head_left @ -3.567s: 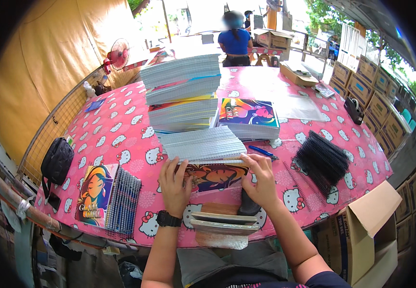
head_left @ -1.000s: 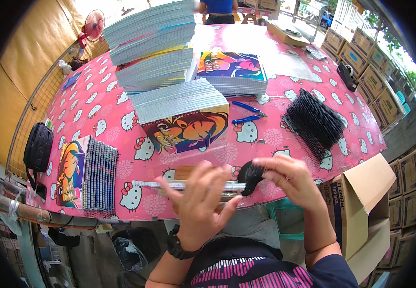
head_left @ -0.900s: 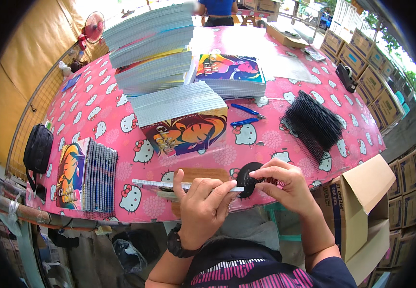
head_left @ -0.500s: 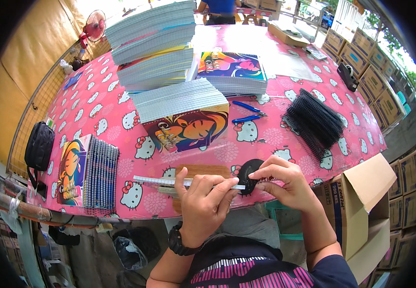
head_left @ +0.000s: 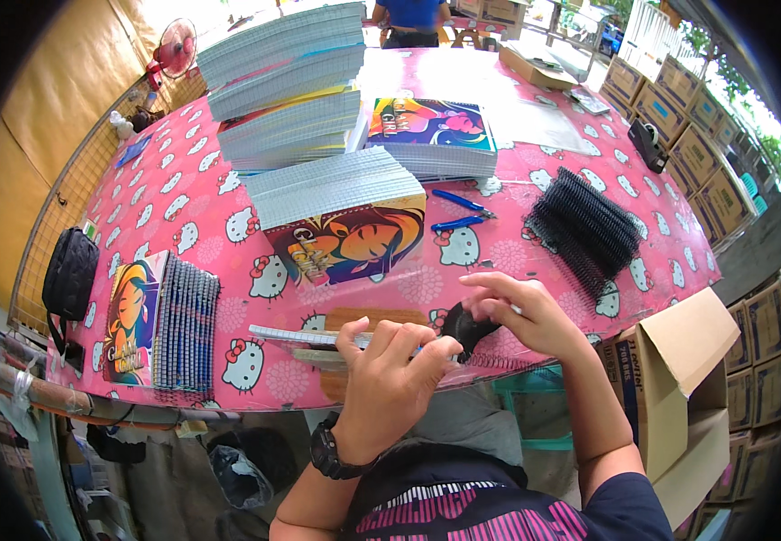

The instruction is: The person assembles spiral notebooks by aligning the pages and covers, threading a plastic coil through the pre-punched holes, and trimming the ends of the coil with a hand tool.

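My left hand (head_left: 398,365) is closed around a thin notebook (head_left: 293,335), held nearly edge-on at the table's near edge. Its fingers hide much of the pages. From the notebook's right end a thin dark spiral coil (head_left: 509,364) sticks out below my other hand. My right hand (head_left: 532,316) hovers over a black rounded thing (head_left: 470,332), fingers bent and apart, with nothing visible between them. What that black thing is I cannot make out. Under the notebook lies a brown wooden board (head_left: 377,318), partly covered.
Finished-looking spiral notebooks (head_left: 188,326) stand at left beside a black pouch (head_left: 71,273). Tall page stacks (head_left: 284,95) and a cover-topped stack (head_left: 345,239) rise ahead. Blue pliers (head_left: 459,223) and a heap of black coils (head_left: 584,233) lie right of them. An open carton (head_left: 679,361) stands at right.
My right hand has opened and lifted off the notebook's end, leaving the coil sticking out to the right. My left hand keeps its hold with its fingers shifted slightly.
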The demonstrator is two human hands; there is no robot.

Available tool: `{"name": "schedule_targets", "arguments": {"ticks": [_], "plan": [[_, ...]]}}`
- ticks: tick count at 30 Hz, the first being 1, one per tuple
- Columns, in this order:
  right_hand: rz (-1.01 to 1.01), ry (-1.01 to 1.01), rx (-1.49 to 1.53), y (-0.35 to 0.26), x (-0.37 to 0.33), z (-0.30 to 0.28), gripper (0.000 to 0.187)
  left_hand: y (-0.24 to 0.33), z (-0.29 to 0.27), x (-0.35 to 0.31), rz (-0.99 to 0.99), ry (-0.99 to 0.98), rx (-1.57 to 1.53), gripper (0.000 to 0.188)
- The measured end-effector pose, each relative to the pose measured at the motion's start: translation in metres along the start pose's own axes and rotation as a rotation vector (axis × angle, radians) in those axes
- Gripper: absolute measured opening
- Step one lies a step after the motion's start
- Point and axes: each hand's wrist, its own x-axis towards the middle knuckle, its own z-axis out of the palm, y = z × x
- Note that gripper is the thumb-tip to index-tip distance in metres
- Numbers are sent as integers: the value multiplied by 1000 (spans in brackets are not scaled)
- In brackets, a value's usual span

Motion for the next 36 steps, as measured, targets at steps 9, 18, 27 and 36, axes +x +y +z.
{"name": "schedule_targets", "arguments": {"ticks": [9,18,27,36], "plan": [[-26,-191,-330,49,2,-9,52,1,0,4,7,18,4,17],[-85,172,-609,94,-9,6,46,-3,4,1,12,38,-55,18],[1,40,-854,80,9,1,68,-3,2,12,-20,-23,-69,16],[66,-95,755,54,-3,18,78,-6,-10,13,-24,32,5,23]]}}
